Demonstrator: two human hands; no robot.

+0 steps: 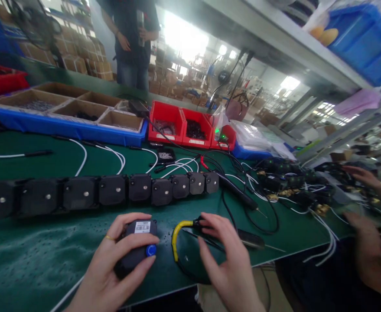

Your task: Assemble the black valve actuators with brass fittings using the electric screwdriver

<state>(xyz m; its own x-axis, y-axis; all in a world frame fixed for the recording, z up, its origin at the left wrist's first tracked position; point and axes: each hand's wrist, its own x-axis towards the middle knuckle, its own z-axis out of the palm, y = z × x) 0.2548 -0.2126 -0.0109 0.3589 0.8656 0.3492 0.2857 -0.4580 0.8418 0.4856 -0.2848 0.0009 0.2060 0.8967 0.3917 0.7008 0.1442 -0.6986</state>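
My left hand [115,264] is wrapped round a black square-cornered housing [130,260], which has a white printed label on top and a blue round knob [151,250] on its side. Thumb and forefinger lie close to the knob. To the right, my right hand [226,255] has its thumb and fingers apart. Its fingertips are at the black end of a cable with a yellow sleeve [175,242]; whether they touch it I cannot tell. Behind my hands, a row of similar black housings [112,190] stretches across the green table.
Two black screwdriver-like tools [239,190] lie right of centre among cables. Red bins [167,121] and a blue tray [63,130] with compartments stand behind. A co-worker's hands [362,177] are at the right, near more black units. Another person [131,39] stands beyond the table.
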